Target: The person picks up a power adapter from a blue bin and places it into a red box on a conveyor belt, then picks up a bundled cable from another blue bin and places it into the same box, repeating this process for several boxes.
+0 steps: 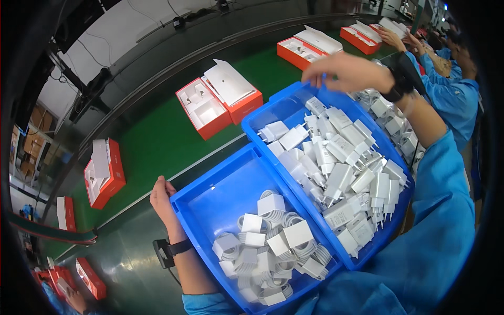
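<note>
Evidently, white power adapters [338, 181] are heaped in the blue adapter bin [286, 93], the lowest ones being buried. The bin's far rim is partly covered by the right hand [352, 73], whose fingers are bent; whether anything is pinched cannot be told. Left of the adapter bin, sleeved white cables [300, 233] are piled in the cable bin [226, 189], their plugs hard to make out. Farther left, the left hand [165, 207] is held beside the cable bin's outer corner, fingers loosely curled, any contact being unclear. Beyond the adapter bin, a red box [291, 56] is partly masked by the right hand.
</note>
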Tool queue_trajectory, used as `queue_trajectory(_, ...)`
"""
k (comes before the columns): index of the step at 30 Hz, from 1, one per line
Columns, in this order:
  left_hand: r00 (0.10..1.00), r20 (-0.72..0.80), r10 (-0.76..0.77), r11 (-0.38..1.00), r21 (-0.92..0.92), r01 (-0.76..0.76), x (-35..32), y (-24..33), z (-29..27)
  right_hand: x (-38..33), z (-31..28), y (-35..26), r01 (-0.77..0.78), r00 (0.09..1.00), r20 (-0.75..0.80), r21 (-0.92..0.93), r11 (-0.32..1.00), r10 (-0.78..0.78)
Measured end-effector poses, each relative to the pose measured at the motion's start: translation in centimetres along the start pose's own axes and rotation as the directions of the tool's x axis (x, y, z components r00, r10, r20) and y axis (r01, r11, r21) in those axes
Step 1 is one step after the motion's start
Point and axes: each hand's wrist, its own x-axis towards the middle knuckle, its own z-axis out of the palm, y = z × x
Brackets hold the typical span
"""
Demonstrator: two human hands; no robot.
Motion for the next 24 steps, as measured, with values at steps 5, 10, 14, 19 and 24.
queue_trajectory(5,1.0,-0.003,0.018,1.0,-0.018,-0.018,-1.3,0.4,0.0,-4.1,1.6,0.4,0.18,0.922,0.384,-0.315,0.932,-0.048)
queue_trajectory(10,0.999,0.006,0.034,0.999,0.002,-0.034,-1.8,0.2,-0.8,-5.7,2.8,0.1,0.253,0.929,0.342,-0.302,0.919,-0.143)
queue_trajectory(14,0.999,0.03,0.03,0.999,0.03,-0.031,-1.9,-0.1,-1.9,-5.5,2.1,-2.0,0.168,0.971,0.221,-0.374,0.912,-0.089)
queue_trajectory(19,0.998,0.042,0.053,0.999,-0.01,-0.053,-2.0,0.6,-2.7,-0.5,0.6,-6.2,0.197,0.895,-0.388,-0.099,0.975,-0.221)
queue_trajectory(24,0.996,0.054,0.074,0.997,0.005,-0.074,-2.0,1.2,-4.0,10.2,1.0,-11.1,0.093,0.889,-0.458,0.154,0.984,-0.012)
